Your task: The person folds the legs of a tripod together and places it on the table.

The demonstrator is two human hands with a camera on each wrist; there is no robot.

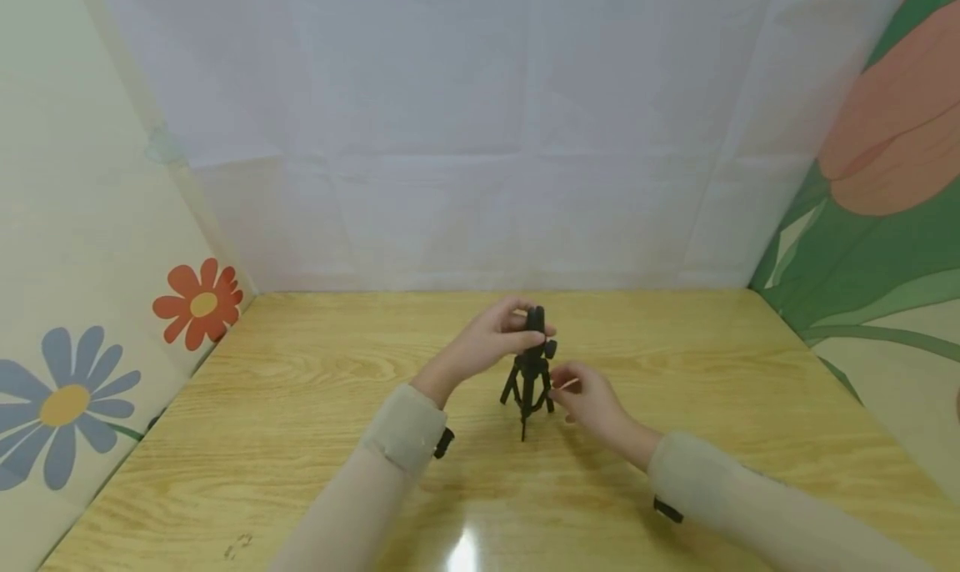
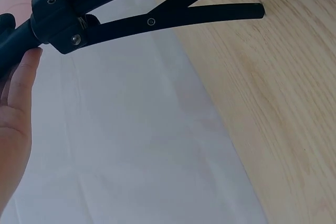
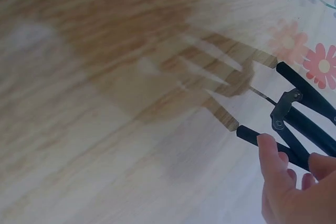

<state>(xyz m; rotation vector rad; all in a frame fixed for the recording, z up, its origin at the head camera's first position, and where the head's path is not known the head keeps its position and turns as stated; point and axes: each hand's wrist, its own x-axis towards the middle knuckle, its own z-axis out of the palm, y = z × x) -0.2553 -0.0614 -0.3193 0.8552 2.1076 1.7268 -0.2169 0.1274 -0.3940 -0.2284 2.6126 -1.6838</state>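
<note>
A small black tripod (image 1: 529, 372) stands upright on the wooden table with its legs spread. My left hand (image 1: 487, 338) grips it around the upper part, thumb on the near side and fingers behind. The left wrist view shows fingers against the column just below the leg hub (image 2: 58, 24). Low on the right side, my right hand (image 1: 596, 405) holds one tripod leg (image 3: 249, 135) between thumb and fingers. Metal-riveted braces (image 3: 286, 106) join the legs to the center rod, whose thin tip points down. Part of the tripod's head is hidden behind the left hand.
The wooden table (image 1: 300, 439) reaches back to a wall hung with creased white sheeting (image 1: 480, 138). Flower-painted panels stand on both sides, with a red flower (image 1: 201, 303) at left and a large tulip (image 1: 900, 130) at right. Both sleeved wrists carry small black devices.
</note>
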